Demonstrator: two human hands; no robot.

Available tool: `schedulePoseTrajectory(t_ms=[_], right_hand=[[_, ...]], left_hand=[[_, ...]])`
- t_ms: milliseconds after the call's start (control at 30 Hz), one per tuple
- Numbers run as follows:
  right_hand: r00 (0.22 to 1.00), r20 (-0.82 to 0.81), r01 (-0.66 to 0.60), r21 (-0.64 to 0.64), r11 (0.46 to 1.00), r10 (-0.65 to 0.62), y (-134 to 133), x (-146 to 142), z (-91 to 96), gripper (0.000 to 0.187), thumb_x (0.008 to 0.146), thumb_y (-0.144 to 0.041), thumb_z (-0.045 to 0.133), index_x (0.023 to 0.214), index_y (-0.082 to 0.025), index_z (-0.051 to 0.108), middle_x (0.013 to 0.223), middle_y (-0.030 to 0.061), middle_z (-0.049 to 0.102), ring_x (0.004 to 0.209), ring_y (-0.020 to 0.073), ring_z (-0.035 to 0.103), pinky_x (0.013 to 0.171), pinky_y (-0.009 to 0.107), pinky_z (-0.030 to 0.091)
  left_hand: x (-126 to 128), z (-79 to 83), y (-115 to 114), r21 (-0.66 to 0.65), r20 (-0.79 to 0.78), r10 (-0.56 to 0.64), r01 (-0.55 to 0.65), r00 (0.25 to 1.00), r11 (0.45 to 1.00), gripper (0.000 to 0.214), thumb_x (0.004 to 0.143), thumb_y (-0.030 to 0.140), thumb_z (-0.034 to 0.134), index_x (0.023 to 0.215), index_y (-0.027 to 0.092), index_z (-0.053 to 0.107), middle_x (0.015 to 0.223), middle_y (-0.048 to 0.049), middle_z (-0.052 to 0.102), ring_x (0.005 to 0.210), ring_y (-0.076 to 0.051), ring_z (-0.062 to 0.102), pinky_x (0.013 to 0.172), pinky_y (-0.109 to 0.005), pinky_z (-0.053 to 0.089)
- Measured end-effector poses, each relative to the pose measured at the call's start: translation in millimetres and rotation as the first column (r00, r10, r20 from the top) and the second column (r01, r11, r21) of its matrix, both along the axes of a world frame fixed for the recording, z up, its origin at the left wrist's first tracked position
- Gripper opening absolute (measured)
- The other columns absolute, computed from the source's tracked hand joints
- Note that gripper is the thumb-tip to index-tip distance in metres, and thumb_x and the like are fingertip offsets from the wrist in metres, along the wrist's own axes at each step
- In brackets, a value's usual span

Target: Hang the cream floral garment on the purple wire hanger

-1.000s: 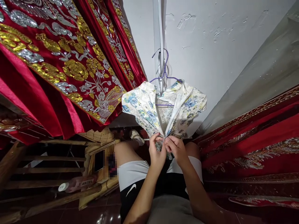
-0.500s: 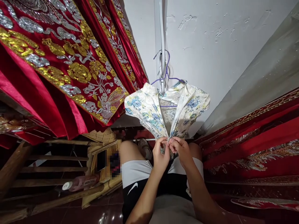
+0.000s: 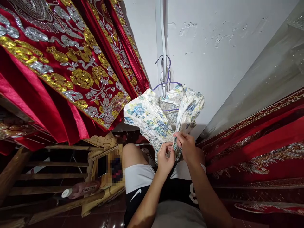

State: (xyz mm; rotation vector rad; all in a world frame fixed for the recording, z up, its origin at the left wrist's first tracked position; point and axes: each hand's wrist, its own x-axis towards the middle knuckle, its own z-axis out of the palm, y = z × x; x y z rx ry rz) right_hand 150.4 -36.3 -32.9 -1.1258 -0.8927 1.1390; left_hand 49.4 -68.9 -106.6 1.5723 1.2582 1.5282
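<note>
A white dress with blue and green flowers [image 3: 152,115] hangs in front of me on a purple hanger [image 3: 168,76], its collar and upper front open in a V. My left hand [image 3: 166,156] pinches the front edge of the dress near the bottom of the V. Slightly higher and to the right, my right hand [image 3: 186,144] is closed on the opposite front edge, fingertips on the cloth. Whatever fastening lies between the fingers is too small to make out. The lower part of the dress is partly hidden behind my hands.
Red embroidered garments [image 3: 83,76] hang at the left, and more red cloth [image 3: 261,152] hangs at the right. A wooden rack [image 3: 57,190] with a pinkish bottle [image 3: 82,189] stands low on the left. The white wall [image 3: 201,41] rises behind the dress.
My right hand has moved up along the front edge, away from the left hand, which dropped slightly. The dress front has shifted and twisted a little to the left.
</note>
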Motion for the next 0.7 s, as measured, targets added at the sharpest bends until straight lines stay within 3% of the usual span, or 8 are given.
schedulePoseTrajectory(t_ms=[267,367,433,500,567,600,700], right_hand=[[0.993,-0.017,-0.114,0.212,0.971,0.121,84.6,1.2,83.5,0.032,0.075,-0.047,0.079,0.074,-0.016,0.069,0.05,-0.006,0.045,0.045,0.0066,0.03,0.044,0.024,0.021],[0.993,-0.014,-0.106,0.265,0.958,0.114,91.3,-5.7,100.9,0.033,0.078,-0.048,0.078,0.075,-0.016,0.069,0.052,-0.0055,0.049,0.045,0.0063,0.034,0.043,0.023,0.024],[0.991,0.006,-0.13,0.284,0.95,0.134,86.2,-9.8,103.7,0.032,0.08,-0.047,0.078,0.076,-0.016,0.069,0.052,-0.0054,0.05,0.044,0.0063,0.037,0.043,0.022,0.027],[0.989,0.032,-0.146,0.323,0.935,0.143,77.8,-12.1,101.7,0.029,0.084,-0.043,0.075,0.075,-0.017,0.068,0.051,-0.0053,0.051,0.045,0.0066,0.039,0.044,0.021,0.029],[0.99,0.062,-0.14,0.372,0.917,0.126,69.9,-11.9,98.8,0.026,0.087,-0.039,0.072,0.074,-0.017,0.067,0.051,-0.0052,0.051,0.045,0.0072,0.042,0.046,0.021,0.032],[0.99,0.078,-0.135,0.393,0.91,0.113,66.7,-11.1,97.9,0.025,0.089,-0.037,0.07,0.074,-0.018,0.066,0.051,-0.0052,0.051,0.046,0.0075,0.043,0.047,0.021,0.033],[0.986,0.138,-0.143,0.422,0.895,0.093,60.6,-7.6,99.0,0.024,0.092,-0.035,0.066,0.074,-0.019,0.065,0.051,-0.0052,0.05,0.047,0.0084,0.044,0.049,0.022,0.036]], left_hand=[[-6.2,-25.0,4.5,0.022,-0.041,0.02,-0.019,0.999,1.0,0.007,0.091,0.02,0.058,0.092,0.018,0.064,0.079,-0.0017,0.06,0.07,-0.015,0.058,0.068,-0.026,0.046],[-10.1,-30.8,2.3,0.046,-0.072,0.049,-0.046,0.996,0.998,0.007,0.091,0.019,0.056,0.088,0.018,0.062,0.075,-0.0005,0.057,0.07,-0.015,0.057,0.068,-0.025,0.046],[-17.3,-25.2,3.1,0.04,-0.112,0.029,-0.025,0.993,0.999,0.008,0.091,0.019,0.055,0.088,0.019,0.062,0.075,-0.0008,0.059,0.071,-0.015,0.058,0.069,-0.026,0.047],[-29.0,-5.9,8.5,0.012,-0.189,-0.116,0.121,0.975,0.993,0.01,0.092,0.017,0.055,0.09,0.018,0.065,0.08,-0.0031,0.066,0.076,-0.017,0.063,0.073,-0.028,0.05],[-42.7,28.3,19.6,0.005,-0.265,-0.289,0.301,0.92,0.954,0.013,0.094,0.017,0.056,0.092,0.019,0.068,0.091,-0.006,0.072,0.086,-0.018,0.068,0.08,-0.03,0.052],[-49.1,49.6,27.1,0.057,-0.28,-0.286,0.313,0.916,0.948,0.013,0.096,0.018,0.056,0.093,0.019,0.069,0.098,-0.0076,0.074,0.094,-0.02,0.069,0.086,-0.032,0.053],[-60.6,116.7,55.9,0.307,-0.225,-0.072,0.141,0.972,0.941,0.024,0.102,0.024,0.053,0.121,0.019,0.067,0.103,-0.0072,0.074,0.091,-0.017,0.07,0.086,-0.031,0.053]])
